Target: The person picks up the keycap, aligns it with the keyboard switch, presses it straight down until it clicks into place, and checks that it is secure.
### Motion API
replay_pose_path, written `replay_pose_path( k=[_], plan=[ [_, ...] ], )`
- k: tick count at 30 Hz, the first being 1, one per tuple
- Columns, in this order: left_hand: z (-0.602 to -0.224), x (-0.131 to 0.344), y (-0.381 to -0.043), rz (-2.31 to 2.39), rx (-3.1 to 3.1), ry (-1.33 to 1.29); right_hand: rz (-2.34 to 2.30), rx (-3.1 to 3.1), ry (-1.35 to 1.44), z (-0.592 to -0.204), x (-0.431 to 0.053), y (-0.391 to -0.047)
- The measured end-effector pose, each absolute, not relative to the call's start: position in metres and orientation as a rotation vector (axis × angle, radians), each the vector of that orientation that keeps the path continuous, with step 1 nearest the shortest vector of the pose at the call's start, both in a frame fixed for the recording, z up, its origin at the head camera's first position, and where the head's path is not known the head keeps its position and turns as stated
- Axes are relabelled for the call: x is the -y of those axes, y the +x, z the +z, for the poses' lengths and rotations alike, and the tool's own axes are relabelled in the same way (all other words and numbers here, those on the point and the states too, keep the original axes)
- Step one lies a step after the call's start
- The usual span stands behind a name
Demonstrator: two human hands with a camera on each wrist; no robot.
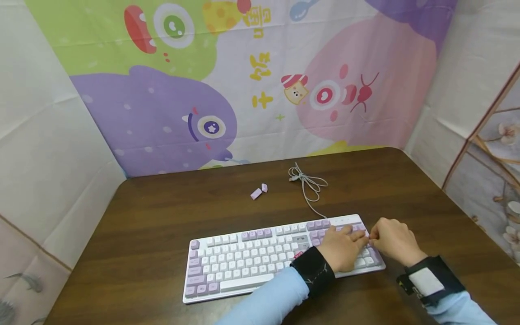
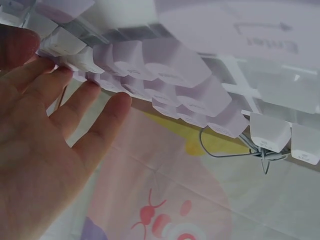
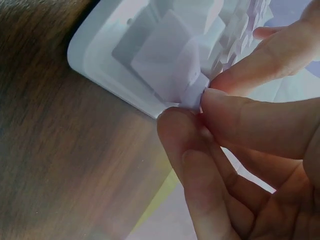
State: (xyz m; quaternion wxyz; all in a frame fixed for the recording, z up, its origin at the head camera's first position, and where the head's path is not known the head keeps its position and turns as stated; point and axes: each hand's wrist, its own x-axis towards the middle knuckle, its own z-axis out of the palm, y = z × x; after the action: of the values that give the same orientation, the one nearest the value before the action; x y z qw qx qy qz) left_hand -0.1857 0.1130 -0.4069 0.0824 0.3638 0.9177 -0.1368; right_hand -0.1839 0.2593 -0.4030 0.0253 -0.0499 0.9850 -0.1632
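Note:
A white and lilac keyboard (image 1: 243,259) lies slightly angled on the brown table. My left hand (image 1: 341,248) rests over its number-pad side, fingers extended across the keys; the left wrist view shows this left hand (image 2: 55,145) with fingertips against the far keys. At the keyboard's right edge, my right hand (image 1: 394,239) pinches a lilac keycap (image 3: 194,94) between thumb and index finger. Whether that keycap is seated or loose cannot be told. Close to the pinch, a left fingertip appears beside the right thumb in the right wrist view.
Two loose lilac keycaps (image 1: 256,194) lie on the table (image 1: 170,216) behind the keyboard. A bundled white cable (image 1: 310,180) runs from the keyboard's back edge. Beyond the table's rear edge hangs a printed cartoon cloth (image 1: 260,131), with pale cloth walls at both sides.

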Motion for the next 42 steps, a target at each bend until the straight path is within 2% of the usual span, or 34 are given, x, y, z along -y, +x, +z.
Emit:
replay_pose_path(
  k=[13,34,38,42],
  plan=[
    [-0.416,-0.113,-0.179,-0.494,-2.879,1.203,-0.461,-3.015,-0.168,-0.406,-0.255,-0.185],
    [-0.418,-0.110,-0.181,-0.486,-2.861,1.159,-0.245,-3.145,-0.226,-0.409,-0.244,-0.184],
    [-0.406,-0.095,-0.189,-0.379,-2.785,1.132,-0.246,-3.130,-0.223,-0.410,-0.241,-0.183],
    [-0.379,-0.053,-0.192,-0.152,-2.786,1.007,-0.239,-3.119,-0.199,-0.409,-0.239,-0.182]
  ],
)
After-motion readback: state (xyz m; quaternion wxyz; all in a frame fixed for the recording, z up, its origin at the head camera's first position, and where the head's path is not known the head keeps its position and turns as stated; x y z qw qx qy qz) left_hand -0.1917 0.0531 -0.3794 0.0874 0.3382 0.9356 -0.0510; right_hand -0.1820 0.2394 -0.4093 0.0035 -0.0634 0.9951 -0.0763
